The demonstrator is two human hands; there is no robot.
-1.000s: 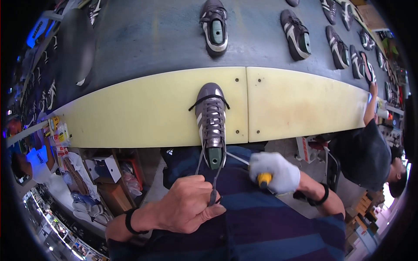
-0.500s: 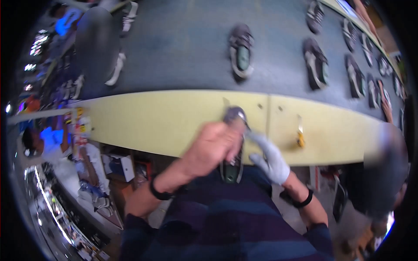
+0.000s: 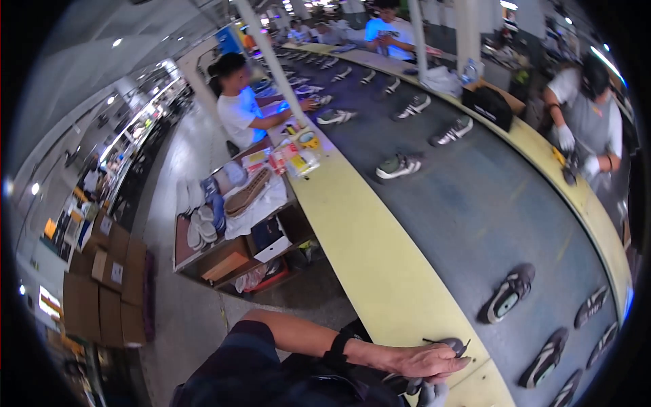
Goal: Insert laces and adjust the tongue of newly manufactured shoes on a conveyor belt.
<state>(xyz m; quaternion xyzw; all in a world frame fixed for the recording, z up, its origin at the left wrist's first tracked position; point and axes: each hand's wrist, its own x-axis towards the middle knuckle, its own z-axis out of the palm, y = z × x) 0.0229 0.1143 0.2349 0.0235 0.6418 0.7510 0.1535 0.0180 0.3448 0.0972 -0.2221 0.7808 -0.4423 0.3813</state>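
A dark shoe (image 3: 451, 344) lies on the pale yellow ledge at the lower right, mostly covered by my bare left hand (image 3: 427, 361). That hand curls over the shoe with its fingers bent and close together. A black band circles the left wrist. Just below, my right hand (image 3: 434, 393), in a white glove, shows only in part at the lower edge. It is close against the shoe, but its fingers are largely hidden beneath the left hand.
Beyond the yellow ledge (image 3: 366, 251), a dark conveyor belt (image 3: 468, 217) carries several shoes. A cart (image 3: 196, 271) with shoes and cloth stands left of the ledge. Co-workers sit farther along, one across the belt holding a shoe. Cardboard boxes (image 3: 108, 292) are stacked at the far left.
The view has swung left and up along the belt, so my hands now appear at the lower right. My left hand stays at the shoe; the gloved right hand is now mostly hidden.
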